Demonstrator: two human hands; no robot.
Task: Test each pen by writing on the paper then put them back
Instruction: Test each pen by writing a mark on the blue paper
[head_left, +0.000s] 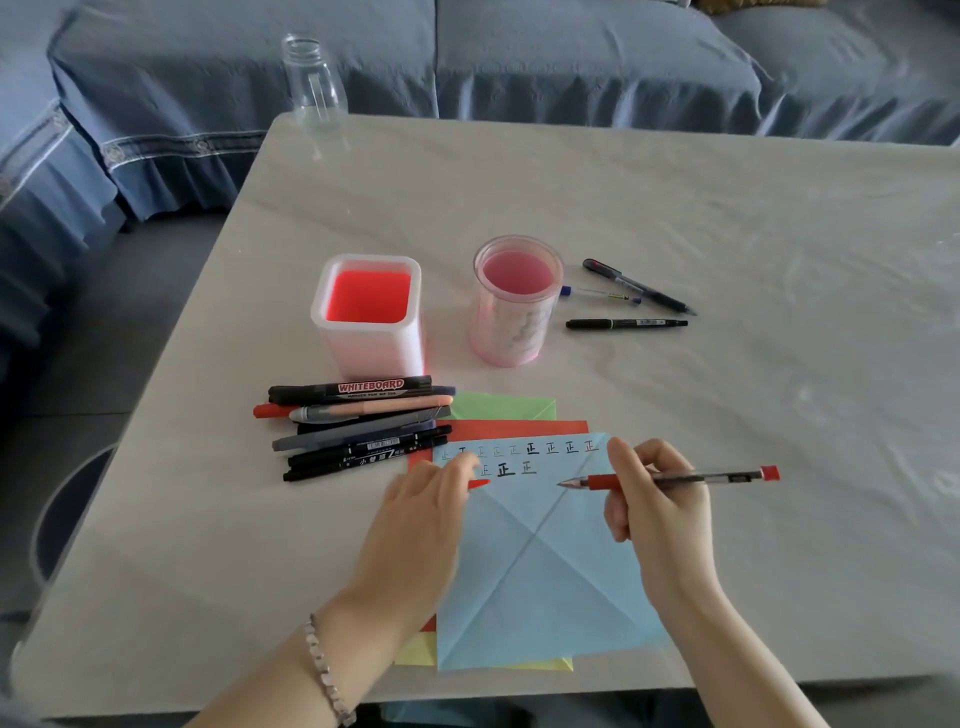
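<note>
Left hand (423, 501), bracelet (324, 670) on the wrist, rests on the blue paper's (545, 577) left edge, fingers curled and pinching a small red cap (479, 484). Right hand (657, 506) grips the red pen (685, 477), tip pointing left just over the paper, below two rows of written marks. Pen pile (358, 428) lies left of the paper on the desk (727, 218). Square holder (370, 317) and round cup (517, 304) stand behind, with three more pens (626, 323) right of the cup.

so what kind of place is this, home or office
Probably a home living room: a sofa in loose blue covers stands right behind the pale table, which holds a square pink pen pot and an empty clear bottle.
</note>
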